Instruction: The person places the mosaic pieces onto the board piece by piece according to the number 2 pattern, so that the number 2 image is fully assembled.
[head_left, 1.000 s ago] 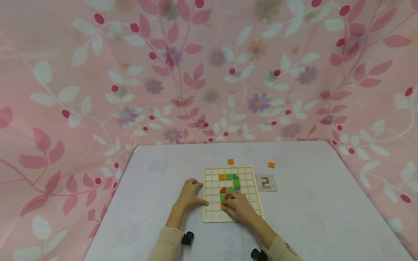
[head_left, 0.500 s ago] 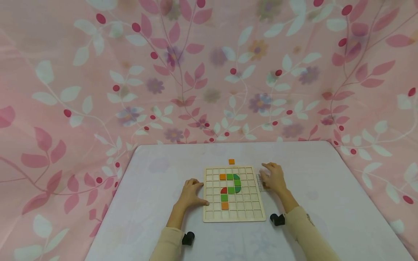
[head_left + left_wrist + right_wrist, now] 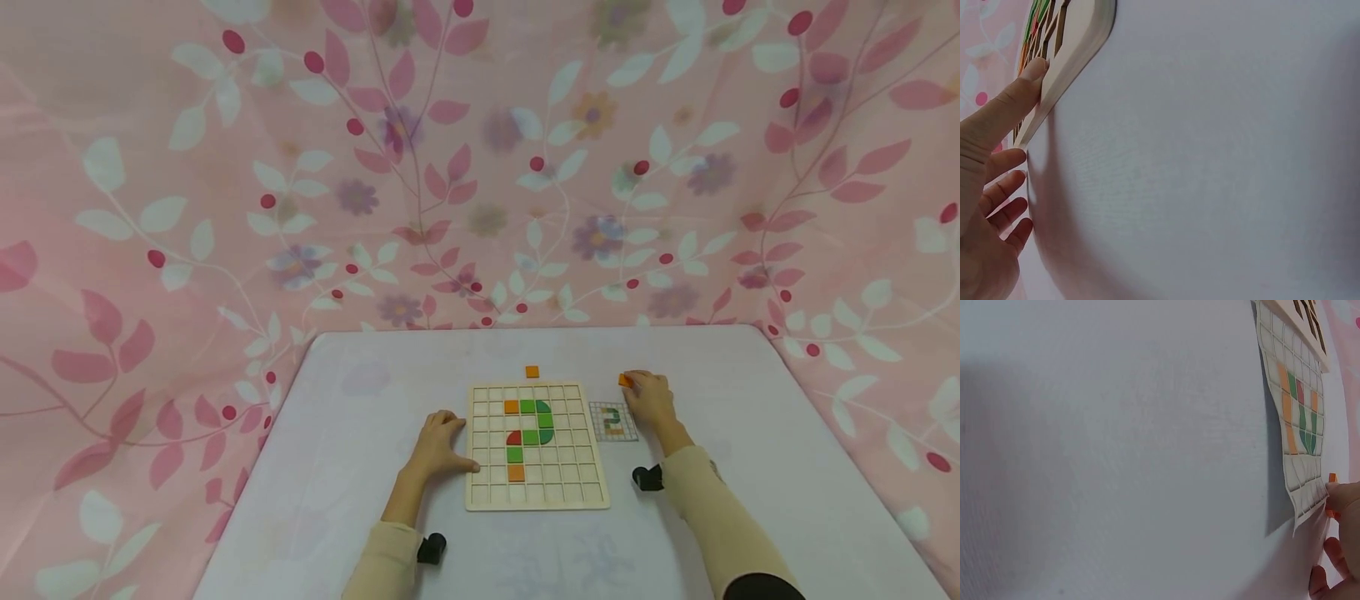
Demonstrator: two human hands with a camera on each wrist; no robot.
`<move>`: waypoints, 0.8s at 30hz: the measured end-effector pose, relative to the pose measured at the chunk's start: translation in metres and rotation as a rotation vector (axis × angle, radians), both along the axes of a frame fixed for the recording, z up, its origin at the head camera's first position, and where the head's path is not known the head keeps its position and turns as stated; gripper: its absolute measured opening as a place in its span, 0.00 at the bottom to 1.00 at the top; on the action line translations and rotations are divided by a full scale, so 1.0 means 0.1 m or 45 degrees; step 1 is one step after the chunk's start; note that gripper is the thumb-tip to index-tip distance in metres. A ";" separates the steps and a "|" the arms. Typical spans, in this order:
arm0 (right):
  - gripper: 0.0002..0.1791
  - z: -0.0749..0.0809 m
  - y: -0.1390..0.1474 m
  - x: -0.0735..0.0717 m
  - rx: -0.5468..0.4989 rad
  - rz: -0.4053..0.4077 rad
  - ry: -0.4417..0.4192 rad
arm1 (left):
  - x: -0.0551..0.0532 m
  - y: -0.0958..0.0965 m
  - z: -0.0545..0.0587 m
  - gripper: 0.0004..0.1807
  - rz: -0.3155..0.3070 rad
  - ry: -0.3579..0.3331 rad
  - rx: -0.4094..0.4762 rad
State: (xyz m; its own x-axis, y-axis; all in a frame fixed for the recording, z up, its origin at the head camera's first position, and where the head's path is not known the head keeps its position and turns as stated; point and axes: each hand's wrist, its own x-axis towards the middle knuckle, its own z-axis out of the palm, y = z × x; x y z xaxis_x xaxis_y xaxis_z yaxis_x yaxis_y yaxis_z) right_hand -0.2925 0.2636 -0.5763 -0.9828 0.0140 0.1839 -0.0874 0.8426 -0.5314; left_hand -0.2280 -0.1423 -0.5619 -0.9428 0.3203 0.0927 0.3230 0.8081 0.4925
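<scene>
My right hand (image 3: 651,398) pinches an orange square tile (image 3: 624,380) at the back right of the table. In the right wrist view the thumb and a bit of orange tile (image 3: 1332,477) show past the pattern card's corner. My left hand (image 3: 437,446) rests at the left edge of the wooden grid board (image 3: 585,497). Its thumb (image 3: 1013,103) lies on the rim, and the other fingers are loosely spread. On the board, green, orange, red and dark green tiles form a bent line. Another orange square tile (image 3: 532,372) lies behind the board.
A pattern card (image 3: 613,422) with a coloured grid figure lies right of the board, close to my right hand. Black wrist cameras sit at the left wrist (image 3: 431,548) and right wrist (image 3: 648,478). A pink floral cloth (image 3: 480,167) hangs behind the white table (image 3: 360,417).
My right hand has left the orange tile on the board's lower part, moved up and right past the card, and taken hold of the orange tile there. The left hand has stayed put.
</scene>
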 end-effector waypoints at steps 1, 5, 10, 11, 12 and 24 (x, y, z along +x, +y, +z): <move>0.18 -0.01 0.00 -0.01 -0.001 0.014 0.031 | 0.00 0.00 0.00 0.46 0.001 0.001 0.003; 0.15 -0.05 -0.01 -0.07 -0.025 0.057 0.151 | 0.00 0.00 -0.01 0.45 0.002 -0.003 0.000; 0.18 -0.01 -0.02 -0.05 -0.005 -0.004 0.087 | 0.00 0.00 0.01 0.44 0.001 -0.008 -0.010; 0.19 0.00 -0.03 -0.05 0.007 -0.029 0.045 | 0.00 0.00 0.00 0.44 0.001 -0.008 -0.009; 0.20 0.02 -0.03 -0.04 0.006 -0.047 0.005 | -0.01 0.00 0.00 0.44 0.002 -0.008 -0.009; 0.24 0.09 0.05 0.06 -0.203 -0.098 -0.199 | -0.01 -0.01 -0.03 0.44 0.004 -0.021 0.022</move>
State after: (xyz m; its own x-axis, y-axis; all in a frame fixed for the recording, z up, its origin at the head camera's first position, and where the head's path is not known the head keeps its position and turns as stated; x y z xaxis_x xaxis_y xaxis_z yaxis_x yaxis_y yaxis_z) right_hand -0.2865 0.2687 -0.5677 -0.9941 0.1063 0.0190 0.0674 0.7479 -0.6604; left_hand -0.2286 -0.1430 -0.5645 -0.9453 0.3155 0.0827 0.3120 0.8007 0.5115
